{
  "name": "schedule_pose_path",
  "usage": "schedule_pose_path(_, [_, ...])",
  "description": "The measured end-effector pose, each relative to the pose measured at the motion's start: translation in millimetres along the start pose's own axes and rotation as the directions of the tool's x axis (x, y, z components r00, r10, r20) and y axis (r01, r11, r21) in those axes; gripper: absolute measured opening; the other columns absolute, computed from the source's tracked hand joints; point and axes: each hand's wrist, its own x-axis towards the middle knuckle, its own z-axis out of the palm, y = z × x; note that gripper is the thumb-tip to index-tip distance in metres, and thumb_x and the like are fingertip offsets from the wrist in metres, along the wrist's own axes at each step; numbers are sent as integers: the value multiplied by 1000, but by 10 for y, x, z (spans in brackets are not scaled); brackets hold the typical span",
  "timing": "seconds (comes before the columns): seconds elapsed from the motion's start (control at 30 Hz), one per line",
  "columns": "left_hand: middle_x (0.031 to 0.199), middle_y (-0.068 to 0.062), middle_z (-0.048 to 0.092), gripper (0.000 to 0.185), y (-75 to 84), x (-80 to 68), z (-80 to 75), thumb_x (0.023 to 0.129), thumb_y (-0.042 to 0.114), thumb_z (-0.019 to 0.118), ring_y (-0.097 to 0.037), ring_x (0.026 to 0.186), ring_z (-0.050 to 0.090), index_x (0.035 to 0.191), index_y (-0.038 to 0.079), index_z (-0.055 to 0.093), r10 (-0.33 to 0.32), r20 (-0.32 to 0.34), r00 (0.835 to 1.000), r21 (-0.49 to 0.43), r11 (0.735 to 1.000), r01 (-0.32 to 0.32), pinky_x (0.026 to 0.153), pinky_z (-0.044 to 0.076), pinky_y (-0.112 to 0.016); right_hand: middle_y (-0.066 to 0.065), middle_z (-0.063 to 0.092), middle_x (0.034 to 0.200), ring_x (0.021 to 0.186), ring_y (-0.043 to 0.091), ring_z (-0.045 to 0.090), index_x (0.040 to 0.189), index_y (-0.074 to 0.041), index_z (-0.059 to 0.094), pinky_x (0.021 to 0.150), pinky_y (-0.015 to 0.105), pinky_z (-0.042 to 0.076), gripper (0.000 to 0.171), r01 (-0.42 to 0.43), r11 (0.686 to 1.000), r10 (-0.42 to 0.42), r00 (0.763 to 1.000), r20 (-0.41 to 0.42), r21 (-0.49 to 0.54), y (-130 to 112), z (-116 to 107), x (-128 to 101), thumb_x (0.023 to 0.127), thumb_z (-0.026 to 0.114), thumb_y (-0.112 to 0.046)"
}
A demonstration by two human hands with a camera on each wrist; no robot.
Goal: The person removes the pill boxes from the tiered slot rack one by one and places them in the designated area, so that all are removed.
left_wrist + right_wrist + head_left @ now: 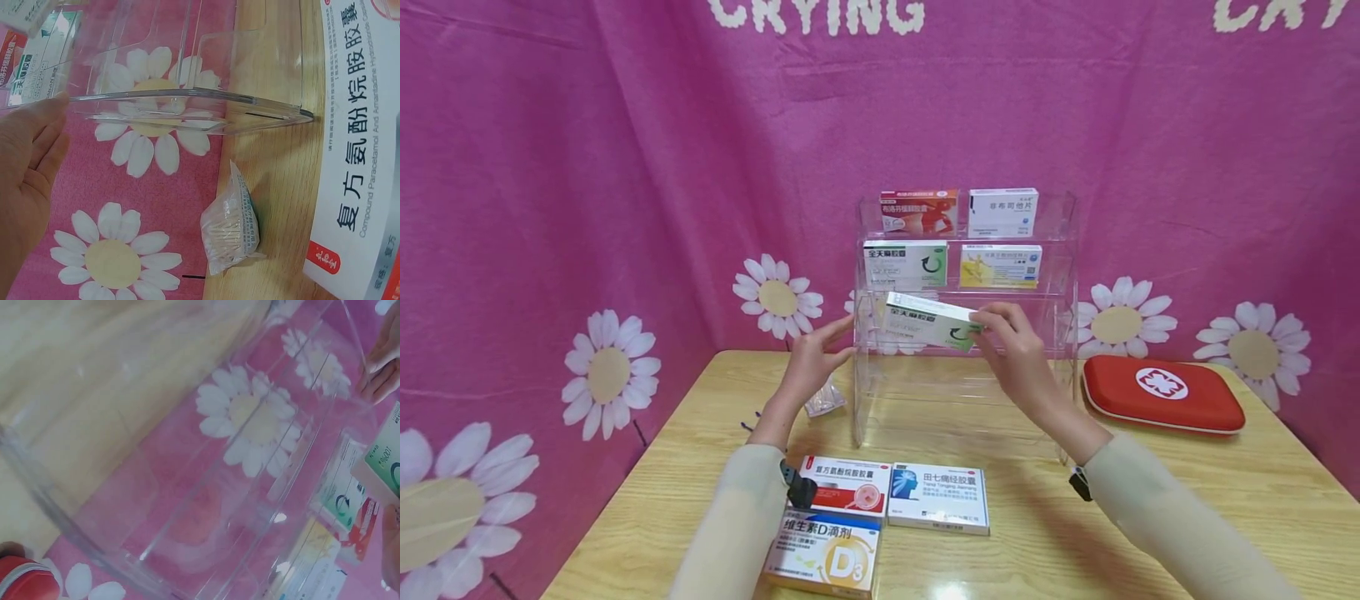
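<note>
My right hand (1018,354) pinches the right end of a white and green medicine box (928,322). The box is tilted, its left end higher, in front of the third tier of a clear acrylic display rack (859,392). My left hand (808,367) touches the rack's left side with its fingertips, and in the left wrist view the fingers (47,140) look nearly straight at the rack's edge. A similar white and green box (906,265) stands on the second tier, beside a white and yellow box (1002,267). Above them are a red box (919,213) and a white box (1003,213).
On the table in front lie a red and white box (846,486), a white and blue box (938,497) and a vitamin D box (826,554). A red zipped case (1161,396) is right of the rack. Left of it sits a small clear packet (231,228).
</note>
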Motion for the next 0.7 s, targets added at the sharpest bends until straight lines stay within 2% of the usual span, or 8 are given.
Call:
schedule_pose_path(0.03, [131, -18, 63, 52, -3, 0, 2, 86, 3, 71, -32, 118, 64, 137, 5, 56, -3, 1, 1000, -1, 1000, 3, 94, 59, -38, 18, 62, 106, 88, 27, 68, 105, 2, 67, 76, 34, 62, 35, 3, 1000, -3, 1000, 2, 8, -34, -29, -42, 73, 77, 12])
schedule_pose_path(0.1, [131, -19, 63, 52, -6, -1, 7, 86, 3, 71, -33, 118, 64, 136, 4, 56, -2, -1, 1000, -2, 1000, 2, 93, 59, -39, 16, 63, 105, 87, 24, 67, 105, 1, 67, 78, 24, 62, 35, -3, 1000, 3, 1000, 31, 15, -97, -95, -124, 72, 79, 10])
schedule_pose_path(0.27, [131, -18, 63, 53, -4, -7, 2, 86, 3, 71, -33, 118, 64, 137, 5, 56, 0, -4, 1000, 0, 1000, 0, 93, 59, -39, 12, 63, 102, 85, 20, 64, 103, -3, 68, 76, 8, 55, 37, 1, 998, -8, 994, 113, 67, -228, -240, -352, 70, 83, 4])
schedule_pose_path(0.37, [131, -19, 63, 53, 4, -12, 0, 86, 3, 71, -33, 118, 64, 137, 5, 56, -6, -4, 1000, -6, 1000, 6, 94, 59, -41, 10, 63, 102, 81, 16, 65, 104, -5, 68, 71, 11, 56, 26, 12, 993, -32, 985, 169, 118, -314, -317, -508, 80, 79, -11])
schedule_pose_path(0.47, [132, -19, 62, 53, 12, -12, -2, 87, 3, 71, -33, 119, 64, 137, 5, 56, -11, 1, 1000, -5, 1000, 11, 95, 59, -43, 7, 62, 100, 78, 13, 65, 103, -6, 68, 70, 10, 57, 24, 17, 982, -58, 975, 215, 190, -408, -386, -660, 91, 66, -27])
schedule_pose_path(0.53, [132, -18, 62, 53, 15, -10, -2, 87, 4, 71, -33, 119, 64, 137, 5, 56, -13, 5, 1000, -2, 1000, 13, 95, 59, -44, 6, 62, 99, 76, 12, 64, 101, -6, 68, 70, 10, 57, 28, 22, 970, -79, 970, 231, 240, -467, -417, -746, 93, 60, -31])
schedule_pose_path(0.7, [135, -16, 61, 54, 17, -11, 1, 87, 6, 71, -31, 121, 63, 139, 8, 55, -24, 14, 1000, 12, 1000, 24, 96, 58, -39, 3, 62, 98, 73, 8, 62, 99, -8, 67, 67, 9, 55, 26, 7, 952, -97, 955, 280, 307, -596, -466, -914, 94, 60, -32])
